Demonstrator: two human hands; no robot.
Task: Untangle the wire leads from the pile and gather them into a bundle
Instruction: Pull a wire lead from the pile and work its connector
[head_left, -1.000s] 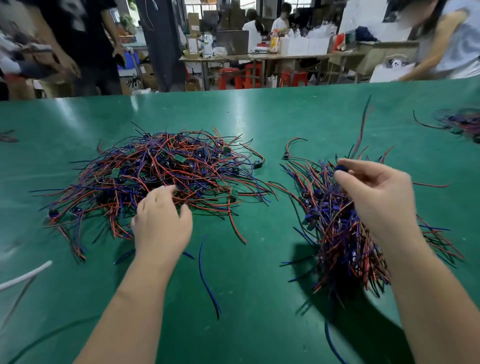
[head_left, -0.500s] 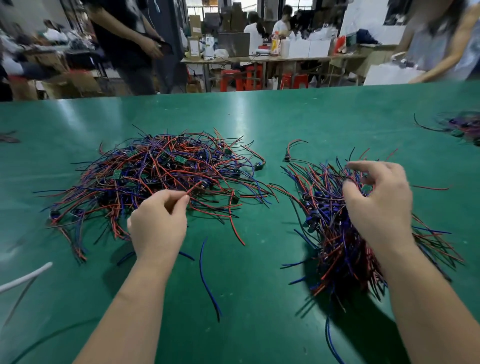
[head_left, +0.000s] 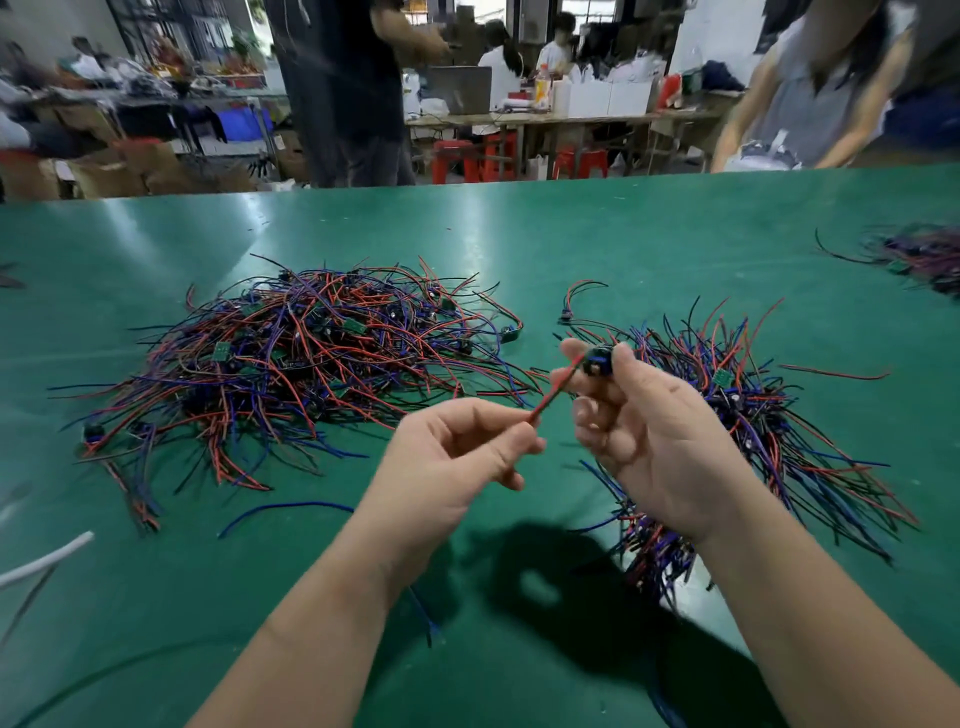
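Both hands have come up off the heaps and met in the air between them. The left hand (head_left: 457, 457) now pinches a thin red wire lead (head_left: 553, 395) between thumb and forefinger. The right hand (head_left: 644, 441) holds the small round black component (head_left: 597, 362) at that lead's far end, its grip closed on it with thumb and fingertips. Held at both ends like this, the lead is probably being drawn straight and checked free of its neighbours before it joins the rest.

To the left lies the tangled pile of red, blue and black wire leads (head_left: 311, 364), dotted with small green boards and spread loose on the glossy green table (head_left: 519, 234). It is large, so the task looks well short of done. Under the right wrist the gathered bundle of leads (head_left: 753, 415) lies with its wires roughly aligned, kept close so each freed lead has a short trip. A single loose blue wire (head_left: 291, 506) lies on the table near the left forearm, apart from both heaps.
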